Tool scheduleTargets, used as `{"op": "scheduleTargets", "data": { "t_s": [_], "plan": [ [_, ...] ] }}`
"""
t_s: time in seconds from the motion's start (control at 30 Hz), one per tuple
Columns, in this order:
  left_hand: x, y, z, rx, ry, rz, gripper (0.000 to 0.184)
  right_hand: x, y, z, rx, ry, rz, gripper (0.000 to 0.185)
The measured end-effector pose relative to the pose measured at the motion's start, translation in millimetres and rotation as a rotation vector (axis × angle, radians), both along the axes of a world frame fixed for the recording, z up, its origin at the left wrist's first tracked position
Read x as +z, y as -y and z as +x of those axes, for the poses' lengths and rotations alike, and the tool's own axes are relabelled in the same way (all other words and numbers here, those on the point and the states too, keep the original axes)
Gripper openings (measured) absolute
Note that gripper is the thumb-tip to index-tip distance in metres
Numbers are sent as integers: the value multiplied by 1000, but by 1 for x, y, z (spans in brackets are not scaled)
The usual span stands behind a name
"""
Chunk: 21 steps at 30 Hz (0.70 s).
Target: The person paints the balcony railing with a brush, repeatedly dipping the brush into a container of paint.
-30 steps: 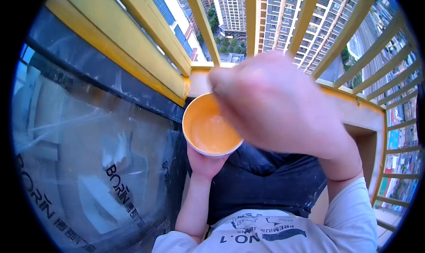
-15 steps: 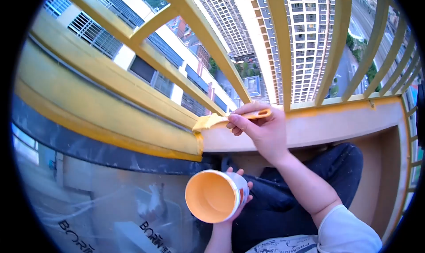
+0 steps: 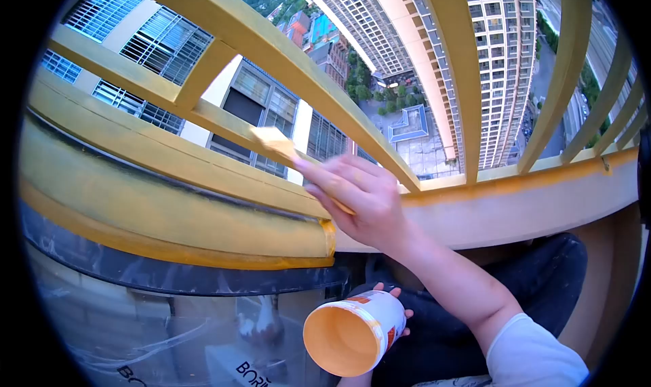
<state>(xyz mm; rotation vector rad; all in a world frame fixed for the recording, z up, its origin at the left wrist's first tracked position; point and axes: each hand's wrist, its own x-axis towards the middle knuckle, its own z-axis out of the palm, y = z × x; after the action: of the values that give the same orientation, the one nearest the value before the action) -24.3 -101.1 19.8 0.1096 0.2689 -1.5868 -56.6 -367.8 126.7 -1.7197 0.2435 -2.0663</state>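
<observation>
My right hand is closed round the handle of a paintbrush. Its pale-yellow bristles point up and left, over the lower yellow railing bar; whether they touch it I cannot tell, as the brush is slightly blurred. Below, a white paint tub tilts toward the lower left, its inside coated light orange. My left hand holds that tub from behind, with only some fingertips and a bit of wrist showing. Between the two hands, an orange-painted corner ends the yellow sill.
A whitish ledge with an orange upper edge runs right beneath upright railing bars. High-rise buildings and streets lie far below, beyond the gaps. Film-covered glass with lettering fills the lower left. My bent leg is under the ledge.
My right hand has carried the brush from the ledge corner up and left to the railing bar. The view has shifted, and the tub appears lower and more to the right.
</observation>
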Motion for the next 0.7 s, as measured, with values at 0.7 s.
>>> {"op": "scheduleTargets", "data": {
  "t_s": [0.7],
  "plan": [
    [-6, -2, 5, -47, 198, 3, 96, 44, 3, -6, -92, 28, -33, 29]
  ]
}}
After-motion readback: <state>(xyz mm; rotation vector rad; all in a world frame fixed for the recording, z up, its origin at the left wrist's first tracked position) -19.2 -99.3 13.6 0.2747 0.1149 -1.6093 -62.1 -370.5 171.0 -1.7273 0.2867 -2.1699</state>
